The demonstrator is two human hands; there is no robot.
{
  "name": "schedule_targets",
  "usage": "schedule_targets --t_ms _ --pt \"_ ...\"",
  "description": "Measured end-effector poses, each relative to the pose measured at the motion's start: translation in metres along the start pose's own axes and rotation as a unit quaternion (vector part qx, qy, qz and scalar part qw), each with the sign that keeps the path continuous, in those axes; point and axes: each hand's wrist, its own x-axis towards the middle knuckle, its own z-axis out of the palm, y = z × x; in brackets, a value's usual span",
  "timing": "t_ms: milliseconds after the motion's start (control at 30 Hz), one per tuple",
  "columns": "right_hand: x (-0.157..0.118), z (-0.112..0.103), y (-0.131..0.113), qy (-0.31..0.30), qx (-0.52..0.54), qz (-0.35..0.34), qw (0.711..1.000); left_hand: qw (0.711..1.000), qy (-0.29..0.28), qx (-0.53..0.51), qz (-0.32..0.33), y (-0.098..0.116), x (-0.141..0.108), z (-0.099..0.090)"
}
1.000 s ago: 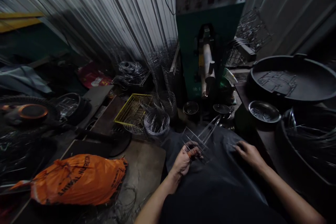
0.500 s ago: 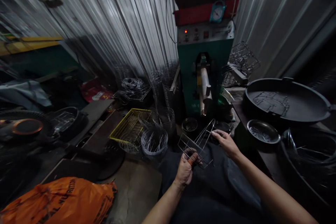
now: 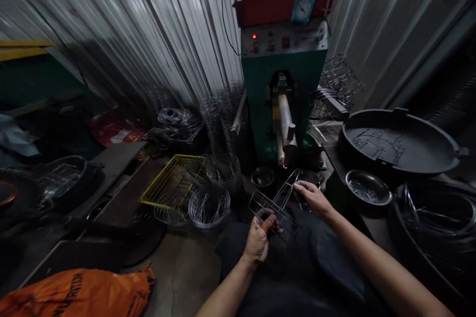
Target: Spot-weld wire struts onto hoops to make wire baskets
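A thin wire frame [image 3: 275, 204] with a long looped end is held over my lap, just below the spot welder's electrodes [image 3: 286, 148]. My left hand [image 3: 261, 235] is closed around its boxy lower part, and something orange wraps one finger. At the narrower looped part, my right hand [image 3: 311, 195] pinches the wire between thumb and fingertips. Whether a separate short wire piece is also in that pinch cannot be made out. The loop's tip points up toward the electrodes, apart from them.
The green welding machine [image 3: 256, 79] stands ahead with a red light on. To the left are a yellow wire basket [image 3: 159, 183] and a container of wire rods [image 3: 208, 208]. At right sit a large black pan [image 3: 427, 158] and a metal bowl [image 3: 368, 188]. An orange bag [image 3: 82, 292] lies lower left.
The camera view has shifted slightly rightward, so surroundings sit further left. Both hands keep hold of the wire frame, with little change in their pose.
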Motion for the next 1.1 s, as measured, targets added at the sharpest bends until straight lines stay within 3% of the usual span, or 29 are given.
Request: schedule_targets --t_ms 433,1100 --pt "0.023 0.004 -0.002 0.035 0.105 0.008 0.994 1.0 0.003 0.002 0.005 0.011 0.022 0.01" --pt "0.041 -0.001 -0.009 0.089 0.111 0.012 0.99 0.999 0.02 -0.03 0.014 0.01 0.038 0.028"
